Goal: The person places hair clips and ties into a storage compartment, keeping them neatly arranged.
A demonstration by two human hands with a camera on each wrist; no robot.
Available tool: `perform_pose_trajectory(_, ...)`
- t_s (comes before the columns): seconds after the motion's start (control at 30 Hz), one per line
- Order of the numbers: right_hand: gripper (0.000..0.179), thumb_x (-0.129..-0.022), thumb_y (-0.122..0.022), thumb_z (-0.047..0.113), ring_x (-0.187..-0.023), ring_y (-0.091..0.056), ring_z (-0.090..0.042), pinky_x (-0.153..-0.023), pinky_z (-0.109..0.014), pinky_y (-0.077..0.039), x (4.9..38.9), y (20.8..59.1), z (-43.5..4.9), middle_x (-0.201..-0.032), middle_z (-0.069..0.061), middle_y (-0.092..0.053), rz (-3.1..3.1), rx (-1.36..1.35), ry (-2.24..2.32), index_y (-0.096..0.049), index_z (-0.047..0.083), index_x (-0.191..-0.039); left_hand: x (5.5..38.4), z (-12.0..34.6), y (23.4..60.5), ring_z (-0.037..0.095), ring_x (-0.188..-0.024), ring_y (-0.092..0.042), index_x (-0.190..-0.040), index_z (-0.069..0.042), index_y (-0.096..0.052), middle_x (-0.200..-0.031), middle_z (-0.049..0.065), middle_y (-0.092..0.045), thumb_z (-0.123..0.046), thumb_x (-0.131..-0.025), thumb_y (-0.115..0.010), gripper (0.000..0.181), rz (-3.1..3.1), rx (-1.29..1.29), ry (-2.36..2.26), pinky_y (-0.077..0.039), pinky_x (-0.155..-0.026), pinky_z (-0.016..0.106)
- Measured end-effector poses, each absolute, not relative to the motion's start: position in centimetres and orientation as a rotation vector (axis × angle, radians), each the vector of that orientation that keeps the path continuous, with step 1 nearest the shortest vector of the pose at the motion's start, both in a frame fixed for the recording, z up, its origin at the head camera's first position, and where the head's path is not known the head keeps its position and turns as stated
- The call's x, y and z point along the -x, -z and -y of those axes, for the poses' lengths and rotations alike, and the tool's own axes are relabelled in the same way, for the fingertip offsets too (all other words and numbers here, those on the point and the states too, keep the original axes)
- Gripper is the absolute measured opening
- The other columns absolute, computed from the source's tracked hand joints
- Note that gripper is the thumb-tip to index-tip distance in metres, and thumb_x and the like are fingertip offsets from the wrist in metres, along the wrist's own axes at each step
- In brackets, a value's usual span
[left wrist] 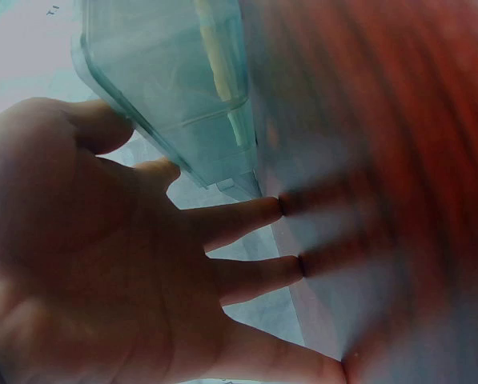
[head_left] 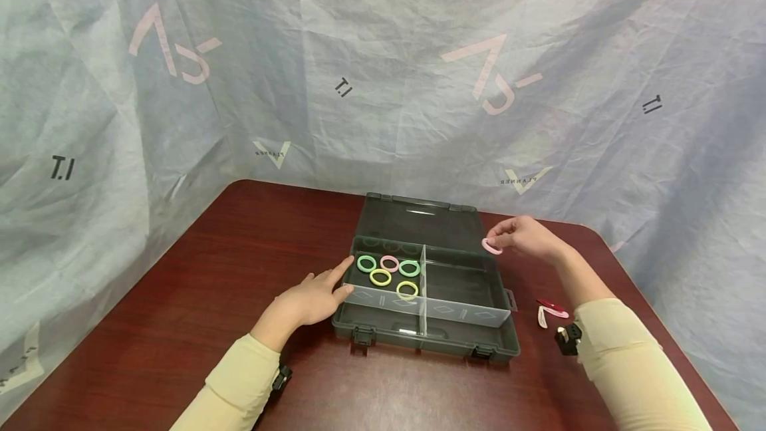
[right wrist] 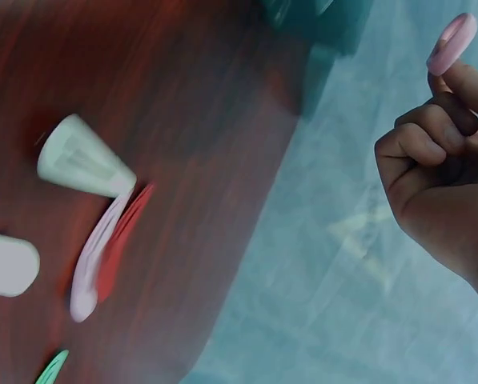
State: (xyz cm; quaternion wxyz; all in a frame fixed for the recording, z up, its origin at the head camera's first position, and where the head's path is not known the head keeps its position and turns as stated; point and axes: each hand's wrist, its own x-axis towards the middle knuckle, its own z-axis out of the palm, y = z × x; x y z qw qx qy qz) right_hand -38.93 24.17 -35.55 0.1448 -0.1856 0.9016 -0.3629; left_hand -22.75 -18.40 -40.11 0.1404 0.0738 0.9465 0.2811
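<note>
My right hand (head_left: 529,239) pinches a pink hair tie (head_left: 492,247) between thumb and fingertips, raised beside the right edge of the open lid. In the right wrist view the pink hair tie (right wrist: 453,44) stands out from the fingertips, with the other fingers curled. My left hand (head_left: 312,298) touches the left side of a dark translucent organizer box (head_left: 455,334), fingers extended. In the left wrist view the thumb is at the rim and fingertips reach the table. The box's left compartment holds green (head_left: 367,264), yellow (head_left: 380,277) and pink hair ties (head_left: 389,263).
The box lid (head_left: 421,223) lies folded back toward the hanging cloth. A clear divider (head_left: 423,271) separates the compartments. Right of the box lie red (head_left: 548,304), pink (head_left: 556,313) and white hair clips (head_left: 541,317). A green piece (right wrist: 53,366) shows in the right wrist view.
</note>
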Motion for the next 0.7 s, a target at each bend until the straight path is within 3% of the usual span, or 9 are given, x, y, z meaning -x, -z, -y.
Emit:
perform_pose_trajectory(0.27, 0.020, -0.095, -0.073, 0.029, -0.049, -0.028, -0.009, -0.047, -0.028, -0.030, 39.0, 34.3, -19.3, -0.063, 0.001, -0.049, -2.581, 0.664, 1.014, -0.077, 0.009, -0.096, 22.7, 18.4, 39.9, 0.052, -0.148, -0.015, -0.165, -0.025, -0.013, -0.162, 0.020, -0.028, -0.039, -0.110, -0.044, 0.065, -2.739, -0.214, -0.813, -0.017, -0.115, 0.068)
perform_pose_trajectory(0.7, 0.011, -0.096, -0.072, 0.018, -0.053, -0.027, -0.011, -0.052, -0.027, -0.028, 38.9, 34.3, -13.4, -0.069, 0.002, -0.058, -2.488, 0.782, 1.045, -0.077, 0.008, -0.094, 22.7, 18.3, 40.1, 0.054, -0.147, -0.015, -0.165, -0.030, -0.011, -0.163, 0.019, -0.027, -0.042, -0.109, -0.042, 0.065, -2.741, -0.198, -0.802, -0.020, -0.112, 0.071)
